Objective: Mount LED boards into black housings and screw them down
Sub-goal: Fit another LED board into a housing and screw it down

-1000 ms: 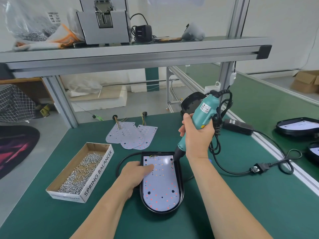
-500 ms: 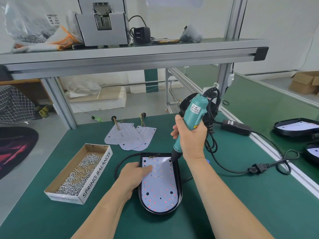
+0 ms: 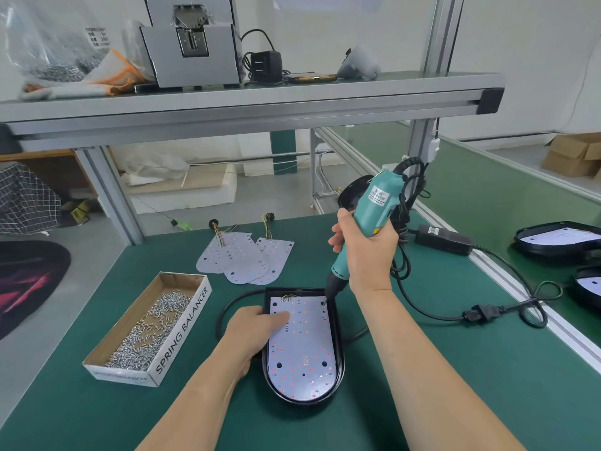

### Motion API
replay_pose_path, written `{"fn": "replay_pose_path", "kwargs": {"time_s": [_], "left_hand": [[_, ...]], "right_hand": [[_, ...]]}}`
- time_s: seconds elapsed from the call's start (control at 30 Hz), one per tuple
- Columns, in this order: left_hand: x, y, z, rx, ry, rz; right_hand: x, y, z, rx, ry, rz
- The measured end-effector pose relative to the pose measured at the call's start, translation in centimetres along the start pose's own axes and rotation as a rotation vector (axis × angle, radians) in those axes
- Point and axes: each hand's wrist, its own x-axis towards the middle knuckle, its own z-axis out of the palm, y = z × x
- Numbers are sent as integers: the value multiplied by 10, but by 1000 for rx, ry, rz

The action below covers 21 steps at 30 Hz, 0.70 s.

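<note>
A black housing [image 3: 339, 349] lies on the green table in front of me, with a white LED board [image 3: 304, 346] seated inside it. My left hand [image 3: 252, 330] rests on the board's left side, fingers pressing it down. My right hand [image 3: 367, 252] grips a teal electric screwdriver [image 3: 367, 209], tilted, its bit tip touching the board's upper right corner. Loose LED boards [image 3: 244, 258] with short wires lie farther back on the table.
An open cardboard box of screws [image 3: 153, 323] sits to the left. The screwdriver's black cable and power adapter [image 3: 444, 239] trail right. More housings with boards [image 3: 559, 239] lie on the right-hand bench. A metal shelf [image 3: 247, 99] overhangs the table's far edge.
The screwdriver stays at the board's upper right corner and has tipped slightly more upright. My left hand keeps pressing the board; the apparent shift comes mostly from my head moving.
</note>
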Motion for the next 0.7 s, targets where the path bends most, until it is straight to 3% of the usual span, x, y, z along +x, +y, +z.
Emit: {"fn": "replay_pose_path", "kwargs": {"time_s": [0.4, 0.5, 0.57, 0.63, 0.7], "left_hand": [[4, 4, 2, 81, 68, -9], [2, 0, 5, 503, 318, 59], [-6, 1, 8, 785, 482, 203], [-10, 8, 14, 733, 508, 373], [-10, 21, 22, 350, 259, 353]], "right_hand": [[13, -9, -15, 156, 187, 57], [14, -14, -17, 199, 209, 75], [15, -18, -20, 222, 230, 84], [15, -22, -22, 255, 239, 100], [14, -25, -21, 295, 241, 120]]}}
